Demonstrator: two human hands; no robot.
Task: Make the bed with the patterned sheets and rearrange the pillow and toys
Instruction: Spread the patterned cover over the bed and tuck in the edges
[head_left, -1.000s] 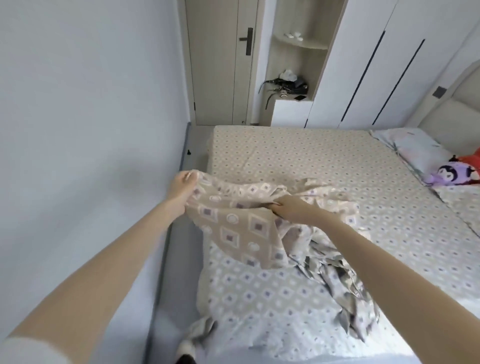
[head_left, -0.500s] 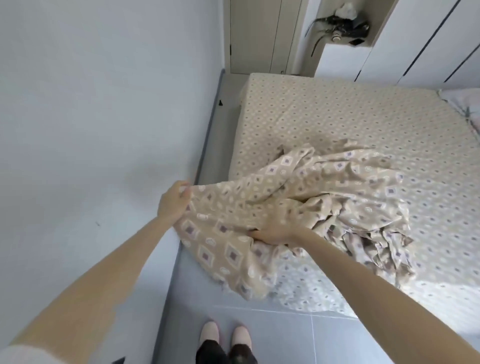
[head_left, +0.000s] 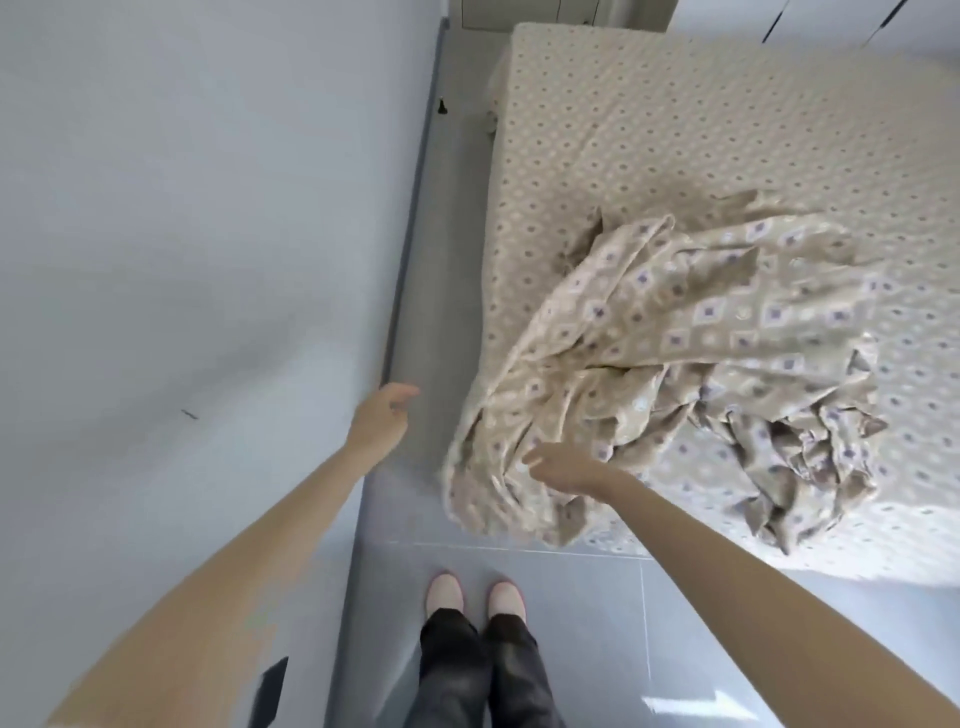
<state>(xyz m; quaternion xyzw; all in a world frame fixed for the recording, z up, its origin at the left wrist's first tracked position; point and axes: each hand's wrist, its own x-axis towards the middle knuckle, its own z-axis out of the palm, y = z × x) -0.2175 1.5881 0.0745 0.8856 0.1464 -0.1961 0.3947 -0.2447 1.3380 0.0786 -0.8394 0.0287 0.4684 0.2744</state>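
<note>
In the head view, you are standing at the near left corner of the bed, your pink slippers on the grey floor. The loose patterned sheet is lying bunched on that corner, one fold hanging over the near edge. Your left hand is hovering over the floor strip between wall and bed, fingers loosely spread, holding nothing. Your right hand is hovering at the hanging fold, fingers relaxed, gripping nothing; whether they are touching the cloth cannot be told.
</note>
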